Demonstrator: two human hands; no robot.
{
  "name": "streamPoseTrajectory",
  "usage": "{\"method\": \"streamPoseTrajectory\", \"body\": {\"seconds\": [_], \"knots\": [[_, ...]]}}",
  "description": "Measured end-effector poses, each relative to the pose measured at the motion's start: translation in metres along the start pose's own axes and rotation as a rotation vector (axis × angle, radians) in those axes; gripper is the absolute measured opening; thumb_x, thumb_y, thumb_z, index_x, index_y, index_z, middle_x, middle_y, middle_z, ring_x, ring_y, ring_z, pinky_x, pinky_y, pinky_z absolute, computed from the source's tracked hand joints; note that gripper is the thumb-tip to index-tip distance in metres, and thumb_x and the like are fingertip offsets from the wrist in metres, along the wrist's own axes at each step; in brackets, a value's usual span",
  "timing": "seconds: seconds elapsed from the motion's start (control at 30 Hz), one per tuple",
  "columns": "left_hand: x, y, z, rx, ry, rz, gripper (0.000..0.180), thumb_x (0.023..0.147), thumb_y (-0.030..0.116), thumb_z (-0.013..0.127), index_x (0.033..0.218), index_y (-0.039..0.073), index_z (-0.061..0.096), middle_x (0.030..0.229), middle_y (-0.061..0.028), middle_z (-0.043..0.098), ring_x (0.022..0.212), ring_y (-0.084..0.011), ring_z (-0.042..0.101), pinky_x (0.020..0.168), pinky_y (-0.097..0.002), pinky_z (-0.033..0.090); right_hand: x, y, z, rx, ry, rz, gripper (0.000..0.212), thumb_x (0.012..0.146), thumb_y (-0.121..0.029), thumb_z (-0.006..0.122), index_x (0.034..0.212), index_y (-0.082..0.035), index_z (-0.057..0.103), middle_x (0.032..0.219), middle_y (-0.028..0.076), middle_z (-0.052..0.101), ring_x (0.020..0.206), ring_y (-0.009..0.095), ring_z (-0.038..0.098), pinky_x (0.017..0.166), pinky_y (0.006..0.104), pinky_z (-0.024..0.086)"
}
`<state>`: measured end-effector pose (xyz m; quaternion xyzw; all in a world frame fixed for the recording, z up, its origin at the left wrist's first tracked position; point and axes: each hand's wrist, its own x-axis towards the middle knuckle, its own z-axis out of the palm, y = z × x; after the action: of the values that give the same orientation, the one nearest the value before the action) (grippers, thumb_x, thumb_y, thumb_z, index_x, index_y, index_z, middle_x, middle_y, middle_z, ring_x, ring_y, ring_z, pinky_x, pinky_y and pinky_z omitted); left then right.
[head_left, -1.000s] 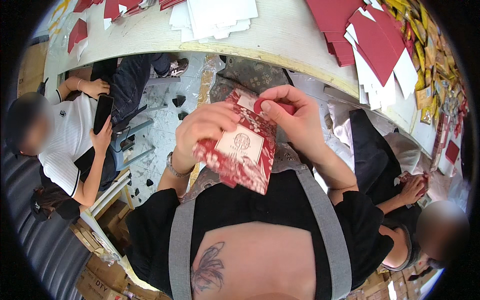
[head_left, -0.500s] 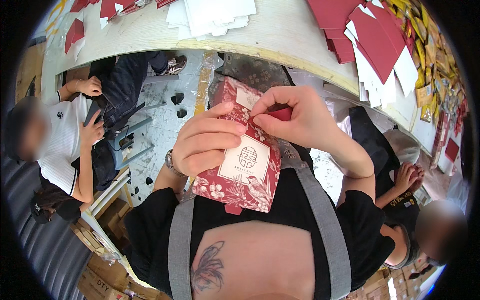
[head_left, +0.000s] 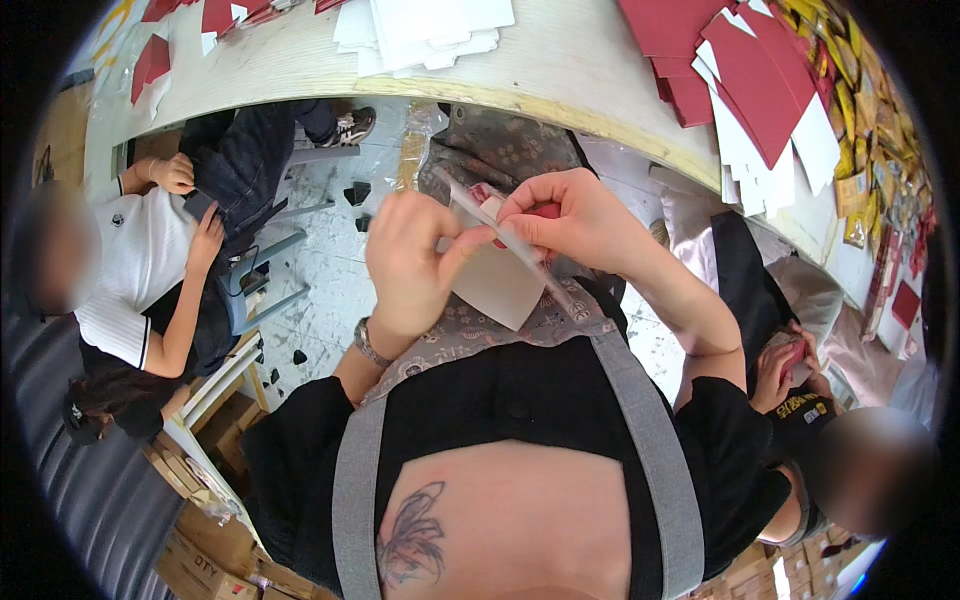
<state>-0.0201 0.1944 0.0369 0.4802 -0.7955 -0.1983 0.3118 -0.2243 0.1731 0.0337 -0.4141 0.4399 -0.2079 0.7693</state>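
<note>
Carton (head_left: 500, 287): between the hands, before the apron (head_left: 440, 345), short of the table edge (head_left: 530, 108).
Right hand (head_left: 580, 225): thumb and forefinger pinched on its edge.
Left hand (head_left: 405, 265): thumb against it, fingers curled; blurred, grip uncertain.
Tabletop (head_left: 570, 60): bare between white cards (head_left: 430, 35) and red cards (head_left: 755, 90).

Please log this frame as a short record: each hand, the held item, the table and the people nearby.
left grip: curled at the pale card piece, thumb at its edge
right grip: pinching at the same card, something red showing between the fingers
held item: tilted, pale face visible
table: white pieces mid, red cards right, yellow packets far right
person on left: holds a dark flat object
person on right: handles a red item
</note>
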Motion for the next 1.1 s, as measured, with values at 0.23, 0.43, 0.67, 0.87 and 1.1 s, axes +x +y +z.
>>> {"method": "streamPoseTrajectory", "body": {"seconds": [0.23, 0.43, 0.67, 0.87, 1.1], "knots": [[-0.004, 0.004, -0.009, -0.067, -0.326, -0.044, 0.029, 0.072, 0.01, 0.069, 0.095, 0.005, 0.052, 0.099, -0.0099, 0.051, 0.094, -0.0257, 0.048, 0.077, -0.0375, 0.038, 0.001, 0.001, 0.003, -0.068, 0.005, -0.014, 0.012, 0.083, -0.01, 0.065, 0.085, 0.002, 0.063, 0.071, 0.001, 0.062, 0.059, 0.005, 0.055, 0.053, 0.0195, 0.045], [0.013, 0.001, -0.003, -0.689, -0.305, -0.355, 0.025, 0.07, 0.008, 0.068, 0.091, 0.004, 0.055, 0.107, -0.0119, 0.049, 0.105, -0.029, 0.045, 0.087, -0.038, 0.036, -0.009, 0.01, 0.016, -0.394, 0.164, -0.355, 0.018, 0.082, -0.006, 0.063, 0.099, 0.0, 0.059, 0.071, 0.006, 0.062, 0.059, 0.009, 0.058, 0.055, 0.0225, 0.047], [0.011, 0.002, 0.0, -0.499, -0.41, -0.213, 0.011, 0.068, 0.004, 0.064, 0.076, 0.001, 0.056, 0.112, -0.0138, 0.047, 0.116, -0.0333, 0.042, 0.097, -0.0391, 0.035, -0.008, 0.0, 0.003, -0.272, -0.049, -0.219, 0.019, 0.088, -0.007, 0.055, 0.107, -0.007, 0.055, 0.077, 0.003, 0.063, 0.068, 0.007, 0.061, 0.063, 0.0206, 0.046], [0.006, -0.001, 0.002, -0.458, -0.344, -0.18, 0.008, 0.07, 0.002, 0.061, 0.075, 0.0, 0.055, 0.105, -0.0129, 0.051, 0.106, -0.0303, 0.054, 0.086, -0.0343, 0.044, -0.002, 0.027, 0.005, -0.231, 0.024, -0.389, 0.024, 0.087, -0.008, 0.056, 0.111, -0.011, 0.053, 0.068, 0.003, 0.06, 0.067, 0.008, 0.06, 0.061, 0.0243, 0.046], [0.021, 0.0, -0.015, -0.215, -0.511, 0.031, 0.011, 0.068, 0.002, 0.06, 0.077, -0.002, 0.057, 0.098, -0.0131, 0.051, 0.09, -0.0262, 0.057, 0.073, -0.0322, 0.048, -0.006, -0.001, 0.0, -0.627, -0.108, -0.411, 0.017, 0.087, -0.011, 0.054, 0.103, -0.018, 0.053, 0.06, 0.007, 0.059, 0.059, 0.024, 0.062, 0.054, 0.0311, 0.046]]}}
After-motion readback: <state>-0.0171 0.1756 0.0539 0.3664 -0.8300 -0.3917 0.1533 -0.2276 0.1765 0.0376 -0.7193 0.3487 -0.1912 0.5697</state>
